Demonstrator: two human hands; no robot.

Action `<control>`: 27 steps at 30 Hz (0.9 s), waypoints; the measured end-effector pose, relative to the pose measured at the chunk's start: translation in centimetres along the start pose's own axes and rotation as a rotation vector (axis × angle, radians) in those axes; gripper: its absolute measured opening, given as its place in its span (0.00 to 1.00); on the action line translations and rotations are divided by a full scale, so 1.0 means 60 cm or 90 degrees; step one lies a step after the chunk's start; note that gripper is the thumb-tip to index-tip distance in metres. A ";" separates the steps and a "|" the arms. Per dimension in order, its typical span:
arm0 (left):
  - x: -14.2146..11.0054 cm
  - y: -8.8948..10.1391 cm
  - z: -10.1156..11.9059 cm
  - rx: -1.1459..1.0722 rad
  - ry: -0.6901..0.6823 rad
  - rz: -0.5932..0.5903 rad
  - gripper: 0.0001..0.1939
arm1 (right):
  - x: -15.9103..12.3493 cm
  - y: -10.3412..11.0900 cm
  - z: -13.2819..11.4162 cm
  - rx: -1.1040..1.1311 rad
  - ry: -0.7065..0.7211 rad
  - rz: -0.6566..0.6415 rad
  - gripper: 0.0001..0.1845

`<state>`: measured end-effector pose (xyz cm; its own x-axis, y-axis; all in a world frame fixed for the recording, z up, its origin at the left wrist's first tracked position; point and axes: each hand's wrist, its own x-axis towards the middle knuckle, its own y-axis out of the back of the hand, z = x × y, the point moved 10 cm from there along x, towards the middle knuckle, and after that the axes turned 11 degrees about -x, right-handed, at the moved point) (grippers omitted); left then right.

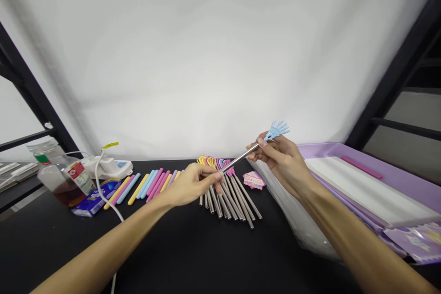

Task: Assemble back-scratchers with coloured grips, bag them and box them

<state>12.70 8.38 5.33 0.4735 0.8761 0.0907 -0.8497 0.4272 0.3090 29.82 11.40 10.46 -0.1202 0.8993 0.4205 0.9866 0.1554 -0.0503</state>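
Both hands hold one metal rod with a small blue hand-shaped head [277, 130] above the black table [193, 257]. My right hand [280, 158] pinches the rod just under the blue head. My left hand [195, 186] pinches the rod's lower end. Under my left hand lies a fan of several more metal rods [234, 200] with yellow, pink and blue hand-shaped heads [215, 163].
A row of pastel sleeves [144, 186] lies at the left. Beside it are a plastic bottle [60, 174], a blue packet [98, 197], a white device with a cable [108, 165]. Small pink cards [254, 179] sit by the rods. A purple tray [365, 183] and clear plastic bags [292, 213] fill the right.
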 end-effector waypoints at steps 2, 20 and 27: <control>0.000 -0.010 -0.001 -0.057 0.019 -0.028 0.23 | -0.002 -0.001 -0.007 0.011 0.016 -0.013 0.16; -0.005 0.044 0.042 0.066 -0.166 0.138 0.19 | -0.003 0.020 0.022 0.088 -0.022 0.082 0.15; 0.012 -0.011 0.001 -0.193 -0.048 0.046 0.25 | -0.010 -0.018 0.019 0.042 0.005 -0.004 0.15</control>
<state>13.61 8.73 5.25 0.4163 0.8920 0.1760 -0.9065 0.4222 0.0041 28.72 11.14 9.25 -0.1249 0.8954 0.4274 0.9764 0.1874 -0.1071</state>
